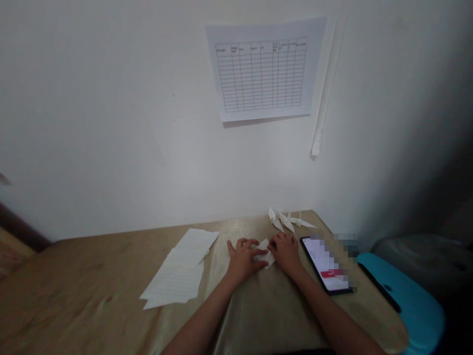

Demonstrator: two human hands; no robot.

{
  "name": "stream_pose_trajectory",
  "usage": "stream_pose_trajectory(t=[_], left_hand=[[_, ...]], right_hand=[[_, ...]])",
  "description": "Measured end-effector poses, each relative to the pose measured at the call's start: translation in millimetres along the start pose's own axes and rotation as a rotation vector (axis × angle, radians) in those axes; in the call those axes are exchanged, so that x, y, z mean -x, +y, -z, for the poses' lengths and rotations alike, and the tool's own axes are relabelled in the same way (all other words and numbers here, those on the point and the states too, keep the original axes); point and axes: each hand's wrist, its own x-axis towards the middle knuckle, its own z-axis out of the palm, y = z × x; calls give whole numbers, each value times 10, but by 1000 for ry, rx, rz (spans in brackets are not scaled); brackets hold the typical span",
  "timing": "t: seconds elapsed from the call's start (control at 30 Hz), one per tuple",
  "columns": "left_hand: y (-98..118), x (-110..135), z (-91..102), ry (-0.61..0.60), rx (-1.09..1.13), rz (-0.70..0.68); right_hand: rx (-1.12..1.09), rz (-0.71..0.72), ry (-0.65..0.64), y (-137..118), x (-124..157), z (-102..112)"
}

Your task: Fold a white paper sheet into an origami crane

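A small folded piece of white paper lies flat on the wooden table, between both my hands. My left hand presses on its left side with the fingers bent over it. My right hand holds down its right side. Behind my right hand, near the wall, stand a few finished white folded paper figures.
A loose stack of white lined sheets lies left of my hands. A phone with a lit screen lies at my right. A blue stool seat stands off the table's right edge. A printed table sheet hangs on the wall.
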Motion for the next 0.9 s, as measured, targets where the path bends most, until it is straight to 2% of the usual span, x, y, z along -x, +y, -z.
stream_pose_trajectory(t=[0.33, 0.57, 0.77, 0.9], left_hand=[[-38, -21, 11, -10, -74, -3], [-90, -66, -23, -53, -103, 34], [-67, -77, 14, -108, -154, 53], [-47, -65, 36, -132, -177, 68]], right_hand=[[-12, 1, -13, 20, 6, -11], [-106, 115, -76, 152, 50, -5], [-145, 111, -157, 192, 40, 46], [-152, 81, -153, 182, 50, 63]])
